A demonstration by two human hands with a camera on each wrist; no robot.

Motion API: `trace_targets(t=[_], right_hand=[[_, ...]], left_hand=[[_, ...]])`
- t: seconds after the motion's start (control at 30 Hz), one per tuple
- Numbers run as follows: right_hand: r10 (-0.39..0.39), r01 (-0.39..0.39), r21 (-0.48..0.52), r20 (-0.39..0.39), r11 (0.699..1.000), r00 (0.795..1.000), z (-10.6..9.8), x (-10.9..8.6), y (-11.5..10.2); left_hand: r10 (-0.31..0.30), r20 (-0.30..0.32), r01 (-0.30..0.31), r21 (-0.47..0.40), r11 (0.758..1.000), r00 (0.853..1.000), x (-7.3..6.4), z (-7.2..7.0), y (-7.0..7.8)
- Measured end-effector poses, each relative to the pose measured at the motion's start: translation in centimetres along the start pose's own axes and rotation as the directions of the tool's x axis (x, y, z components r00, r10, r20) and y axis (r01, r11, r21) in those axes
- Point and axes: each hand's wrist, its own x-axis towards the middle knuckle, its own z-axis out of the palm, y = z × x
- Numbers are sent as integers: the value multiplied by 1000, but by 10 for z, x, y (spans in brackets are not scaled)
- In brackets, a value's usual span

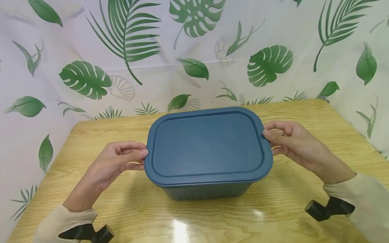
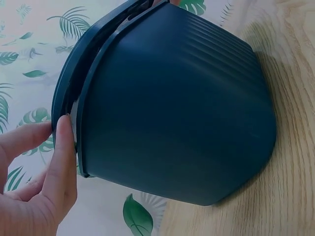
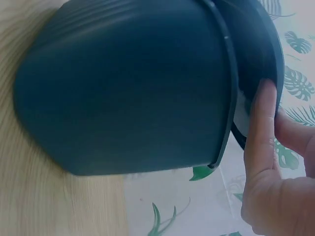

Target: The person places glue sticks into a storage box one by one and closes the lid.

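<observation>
A dark blue plastic bin [image 1: 206, 192] stands upright on the wooden table, with ribbed sides showing in both wrist views. Over its opening is a matching rounded rectangular lid [image 1: 206, 145]. My left hand [image 1: 117, 158] pinches the lid's left edge between thumb and fingers. At the opposite end my right hand [image 1: 291, 145] pinches the right edge the same way. In the left wrist view a narrow gap runs between the lid [image 2: 74, 73] and the bin's rim [image 2: 84, 128]. The gap looks wider in the right wrist view, between the lid [image 3: 270, 44] and the rim [image 3: 230, 73]. The bin's inside is mostly hidden.
The wood-grain table [image 1: 100, 131] carries the bin near its middle. Behind it and at the sides hangs a white cloth [image 1: 225, 71] printed with green leaves. Each beige sleeve [image 1: 361, 199] has a black wrist mount [image 1: 328, 207] on it.
</observation>
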Motion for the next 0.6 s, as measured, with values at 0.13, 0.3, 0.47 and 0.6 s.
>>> trace_targets(t=[0.13, 0.3, 0.47, 0.6], right_hand=[[41, -56, -138, -104, 989, 994, 6, 0, -2], [95, -172, -317, -245, 933, 965, 13, 3, -5], [102, -207, -415, -262, 886, 960, 17, 3, -6], [86, -200, -469, -253, 860, 964, 20, 2, -8]], left_hand=[[0, 0, 0, -11, 1000, 1000, 1, -1, -1], [-2, 1, 2, -20, 1000, 1000, 3, 0, -3], [-11, 7, 12, -23, 1000, 1000, 4, 2, -5], [-23, 2, 23, -16, 1000, 1000, 4, 2, -6]])
